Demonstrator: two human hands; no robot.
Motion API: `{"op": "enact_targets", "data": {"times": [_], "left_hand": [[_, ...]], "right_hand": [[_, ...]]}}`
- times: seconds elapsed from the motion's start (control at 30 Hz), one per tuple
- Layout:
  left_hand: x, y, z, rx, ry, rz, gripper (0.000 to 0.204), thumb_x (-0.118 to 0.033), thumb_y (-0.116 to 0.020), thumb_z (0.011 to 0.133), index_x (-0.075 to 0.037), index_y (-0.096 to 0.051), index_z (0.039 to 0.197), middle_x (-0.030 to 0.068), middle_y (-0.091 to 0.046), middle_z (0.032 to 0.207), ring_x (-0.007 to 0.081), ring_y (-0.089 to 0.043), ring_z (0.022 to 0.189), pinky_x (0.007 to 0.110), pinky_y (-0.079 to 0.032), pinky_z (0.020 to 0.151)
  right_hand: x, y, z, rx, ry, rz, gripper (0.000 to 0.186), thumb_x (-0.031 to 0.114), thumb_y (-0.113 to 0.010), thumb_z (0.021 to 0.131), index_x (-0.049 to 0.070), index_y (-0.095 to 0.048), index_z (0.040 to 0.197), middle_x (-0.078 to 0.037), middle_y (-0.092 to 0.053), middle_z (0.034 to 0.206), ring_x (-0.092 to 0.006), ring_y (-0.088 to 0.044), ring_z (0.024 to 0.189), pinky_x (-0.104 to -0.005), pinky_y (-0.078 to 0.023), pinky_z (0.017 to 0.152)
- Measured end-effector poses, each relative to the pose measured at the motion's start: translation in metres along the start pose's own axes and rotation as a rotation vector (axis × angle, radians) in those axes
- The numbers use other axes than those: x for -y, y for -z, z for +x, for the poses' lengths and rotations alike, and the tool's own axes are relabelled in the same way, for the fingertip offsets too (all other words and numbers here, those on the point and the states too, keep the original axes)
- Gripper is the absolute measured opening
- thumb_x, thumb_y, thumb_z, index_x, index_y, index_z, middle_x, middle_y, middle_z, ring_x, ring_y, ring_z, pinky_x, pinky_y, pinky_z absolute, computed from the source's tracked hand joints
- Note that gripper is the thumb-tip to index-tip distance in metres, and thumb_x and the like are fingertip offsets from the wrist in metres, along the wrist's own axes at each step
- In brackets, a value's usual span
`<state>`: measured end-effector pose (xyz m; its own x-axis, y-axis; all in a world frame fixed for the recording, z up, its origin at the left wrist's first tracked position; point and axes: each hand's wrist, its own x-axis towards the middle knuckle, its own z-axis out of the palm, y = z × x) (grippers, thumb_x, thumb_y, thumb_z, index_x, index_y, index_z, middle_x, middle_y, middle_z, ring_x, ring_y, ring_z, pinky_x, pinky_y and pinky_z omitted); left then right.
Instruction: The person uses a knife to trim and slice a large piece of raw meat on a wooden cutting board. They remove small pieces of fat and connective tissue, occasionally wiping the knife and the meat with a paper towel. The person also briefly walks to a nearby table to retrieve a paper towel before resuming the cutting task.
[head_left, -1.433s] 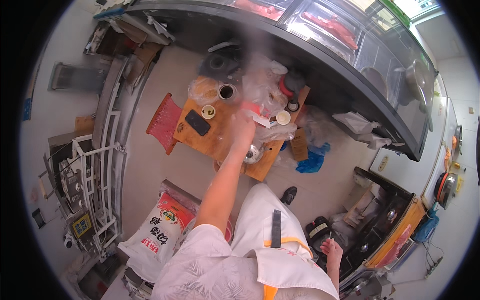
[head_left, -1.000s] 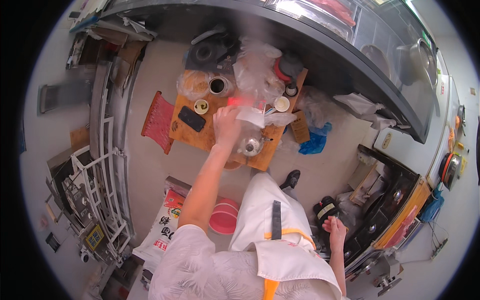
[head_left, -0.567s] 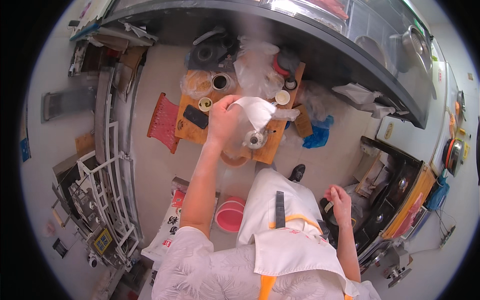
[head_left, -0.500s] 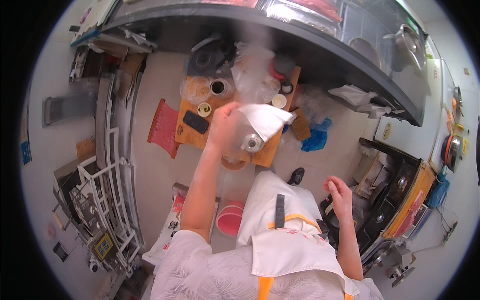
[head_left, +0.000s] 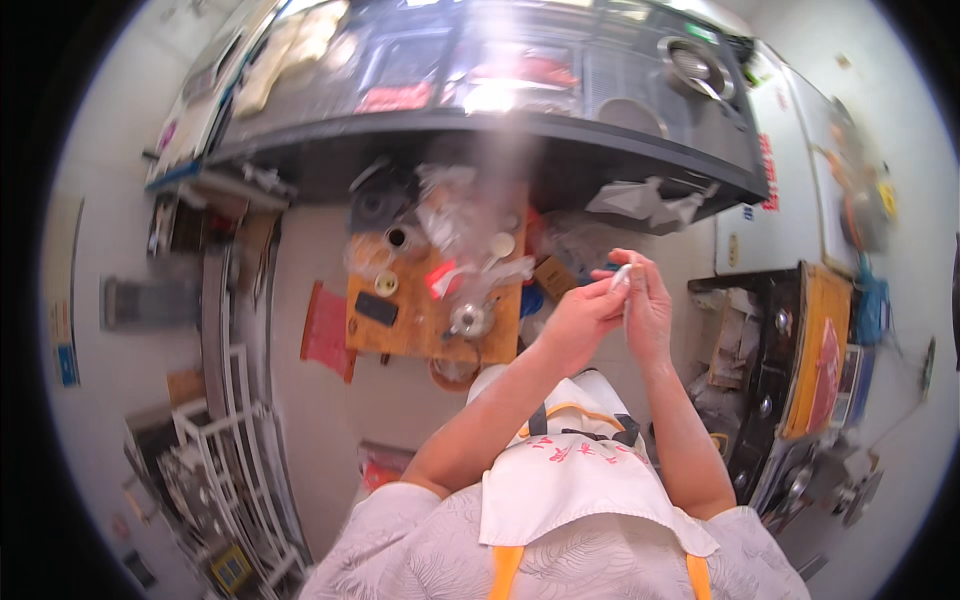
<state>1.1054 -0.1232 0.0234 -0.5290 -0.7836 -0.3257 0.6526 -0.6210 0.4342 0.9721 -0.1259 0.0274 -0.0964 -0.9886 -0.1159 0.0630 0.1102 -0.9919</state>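
My left hand [head_left: 583,318] and my right hand [head_left: 648,305] meet in front of me, right of the low wooden table. Between their closed fingers shows a small crumpled bit of white tissue [head_left: 621,279]; the fingers hide most of it. On the table [head_left: 420,335], left of my hands, lies a red-and-white packet [head_left: 440,279] with white tissue or film beside it. A metal kettle-like pot [head_left: 470,318] stands near the table's front edge.
The table also bears a black phone [head_left: 376,308], a small cup [head_left: 385,284], a dark-mouthed jar [head_left: 398,238] and clear plastic bags [head_left: 445,210]. Beyond it runs a glass-topped counter [head_left: 590,140]. A dark drawer cabinet [head_left: 765,350] stands right; a red-topped stool [head_left: 328,325] stands left.
My left hand has moved right, away from above the table, and has come together with my right hand. The white sheet it held spread out is now bunched small. The view has shifted.
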Motion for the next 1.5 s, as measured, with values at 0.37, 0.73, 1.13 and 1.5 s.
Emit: {"op": "enact_targets", "data": {"times": [0.37, 0.73, 1.13, 1.5], "left_hand": [[0.038, -0.109, 0.002, 0.063, 0.06, 0.069, 0.049, -0.038, -0.042, 0.119, -0.003, -0.057, 0.15, 0.0119, -0.065, 0.145, 0.0254, -0.061, 0.136, 0.044, -0.048, 0.116], [0.15, -0.173, -0.008, -0.006, 0.185, 0.534, 0.051, -0.022, -0.057, 0.112, -0.004, -0.05, 0.159, 0.0019, -0.06, 0.142, 0.0143, -0.054, 0.135, 0.033, -0.039, 0.118], [0.144, -0.185, -0.01, 0.121, 0.188, 0.121, 0.043, -0.034, -0.047, 0.117, -0.006, -0.055, 0.149, 0.0057, -0.064, 0.147, 0.0199, -0.061, 0.136, 0.042, -0.044, 0.119], [0.169, -0.199, -0.006, 0.05, 0.207, 0.449, 0.056, -0.049, -0.041, 0.119, -0.009, -0.051, 0.156, 0.0036, -0.052, 0.161, 0.0186, -0.047, 0.149, 0.041, -0.034, 0.127]], "right_hand": [[0.081, 0.116, -0.039, -0.16, 0.345, 0.245, 0.052, 0.043, -0.044, 0.118, 0.002, -0.062, 0.145, -0.014, -0.069, 0.136, -0.0266, -0.061, 0.134, -0.0408, -0.055, 0.104], [0.017, 0.182, -0.07, -0.197, -0.11, 0.53, 0.04, 0.039, -0.061, 0.112, 0.003, -0.075, 0.103, -0.008, -0.076, 0.106, -0.0147, -0.066, 0.088, -0.0302, -0.053, 0.083], [0.067, 0.204, -0.116, -0.311, 0.836, -0.709, 0.022, 0.015, -0.068, 0.098, 0.007, -0.069, 0.118, -0.014, -0.066, 0.125, -0.0352, -0.06, 0.126, -0.0487, -0.043, 0.108], [0.027, 0.212, -0.091, -0.425, 0.401, -0.05, 0.024, 0.03, -0.062, 0.109, 0.013, -0.064, 0.094, -0.004, -0.056, 0.081, -0.022, -0.057, 0.079, -0.0393, -0.045, 0.075]]}}
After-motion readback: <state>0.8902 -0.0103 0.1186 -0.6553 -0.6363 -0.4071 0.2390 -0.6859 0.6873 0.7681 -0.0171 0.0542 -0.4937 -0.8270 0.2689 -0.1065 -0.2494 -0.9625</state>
